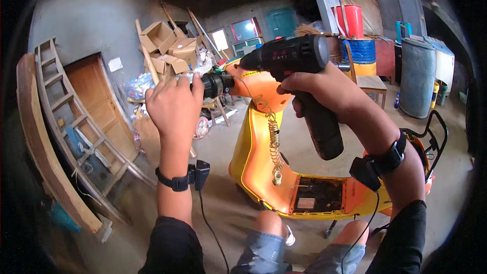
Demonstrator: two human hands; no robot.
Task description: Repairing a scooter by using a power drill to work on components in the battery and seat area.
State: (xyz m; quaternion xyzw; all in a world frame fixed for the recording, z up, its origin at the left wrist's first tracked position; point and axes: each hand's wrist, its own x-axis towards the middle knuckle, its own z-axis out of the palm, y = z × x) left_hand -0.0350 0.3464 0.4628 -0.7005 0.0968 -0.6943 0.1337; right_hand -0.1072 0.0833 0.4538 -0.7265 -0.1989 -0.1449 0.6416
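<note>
A yellow and orange electric scooter (266,160) stands in front of me. My left hand (175,102) is closed around its left handlebar grip (213,85). In my right hand (332,90) is a black cordless drill (289,57), held by its handle with the nose pointing left, over the scooter's front. Whether its tip touches the scooter I cannot tell. A coiled yellowish cable (274,144) hangs down from the front panel, its plug end by the footboard. An opening in the footboard, the battery compartment (318,195), shows dark parts and wires inside.
A wooden ladder (76,116) and a thick curved plank (48,147) lean at left near a brown door (99,104). Cardboard boxes (170,45) are piled behind. At right stand a grey barrel (417,78), a blue and yellow drum (361,53) and a wooden chair (373,83).
</note>
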